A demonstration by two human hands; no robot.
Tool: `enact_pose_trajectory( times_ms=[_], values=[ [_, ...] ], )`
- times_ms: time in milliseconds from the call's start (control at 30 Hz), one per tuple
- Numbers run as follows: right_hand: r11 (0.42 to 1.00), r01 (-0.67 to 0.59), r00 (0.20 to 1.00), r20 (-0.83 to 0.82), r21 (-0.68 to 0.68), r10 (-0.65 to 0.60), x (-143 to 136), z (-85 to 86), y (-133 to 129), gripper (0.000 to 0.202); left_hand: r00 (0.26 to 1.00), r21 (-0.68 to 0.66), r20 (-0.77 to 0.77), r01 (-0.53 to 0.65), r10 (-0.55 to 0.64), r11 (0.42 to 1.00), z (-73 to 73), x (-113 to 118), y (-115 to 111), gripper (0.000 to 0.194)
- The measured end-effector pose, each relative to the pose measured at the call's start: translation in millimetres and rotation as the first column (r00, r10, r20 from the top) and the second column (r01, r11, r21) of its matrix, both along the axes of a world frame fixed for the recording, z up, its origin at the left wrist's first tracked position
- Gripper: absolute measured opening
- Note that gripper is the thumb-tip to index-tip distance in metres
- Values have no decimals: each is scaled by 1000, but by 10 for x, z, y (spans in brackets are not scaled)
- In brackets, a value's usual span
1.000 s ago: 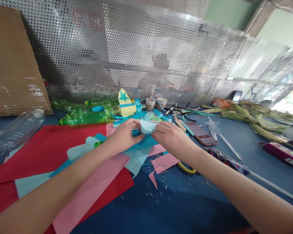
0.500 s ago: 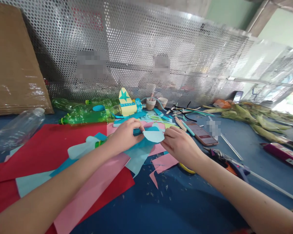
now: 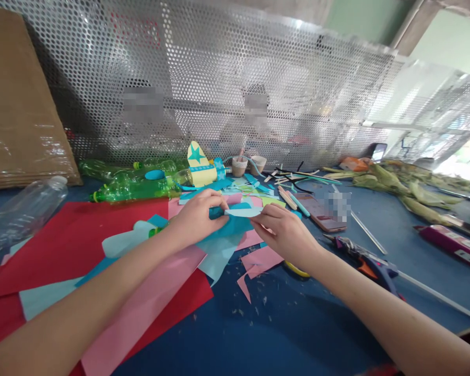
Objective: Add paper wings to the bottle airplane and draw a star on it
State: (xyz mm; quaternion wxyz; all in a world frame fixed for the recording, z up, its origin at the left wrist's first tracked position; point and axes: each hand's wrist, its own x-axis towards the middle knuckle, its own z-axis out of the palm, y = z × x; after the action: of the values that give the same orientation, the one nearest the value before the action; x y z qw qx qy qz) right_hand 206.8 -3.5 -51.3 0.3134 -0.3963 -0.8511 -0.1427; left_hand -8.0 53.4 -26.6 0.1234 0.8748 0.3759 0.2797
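Pale-blue paper cutout (image 3: 243,212), which we hold nearly edge-on above loose blue sheets (image 3: 221,256); our left hand (image 3: 196,219), grip pinched on one end; our right hand (image 3: 288,227), grip pinched on the other; hot-glue gun (image 3: 370,261) on the table (image 3: 297,329)

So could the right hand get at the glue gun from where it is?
Probably yes: the glue gun lies close by, nothing seen lying on it, though the right hand is pinching pale blue paper.
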Motion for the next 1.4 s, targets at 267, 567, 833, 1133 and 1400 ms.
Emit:
enact_pose_trajectory(
  times_ms=[267,567,833,1133,1400],
  values=[
    [998,12,1000,19,-60,-11,-6,34,-7,26,1000,-50,11,27,-26,998,27,9,-24,8],
    [911,171,809,-474,-375,-347,-13,82,-15,13,998,-58,-62,15,-19,998,56,-17,-60,11],
    [911,-3,872,-447,-411,-199,-37,-90,43,12,961,-165,-238,106,-144,980,234,-103,-139,32],
    [886,-41,875,-444,-463,-191,-38,-89,-12,18,930,-267,-366,-61,-43,962,310,-285,-104,65],
    [895,-29,726,-625,-445,-288,-56,-173,5,13,912,-266,-410,-83,-35,960,384,-282,-144,70]
  ],
)
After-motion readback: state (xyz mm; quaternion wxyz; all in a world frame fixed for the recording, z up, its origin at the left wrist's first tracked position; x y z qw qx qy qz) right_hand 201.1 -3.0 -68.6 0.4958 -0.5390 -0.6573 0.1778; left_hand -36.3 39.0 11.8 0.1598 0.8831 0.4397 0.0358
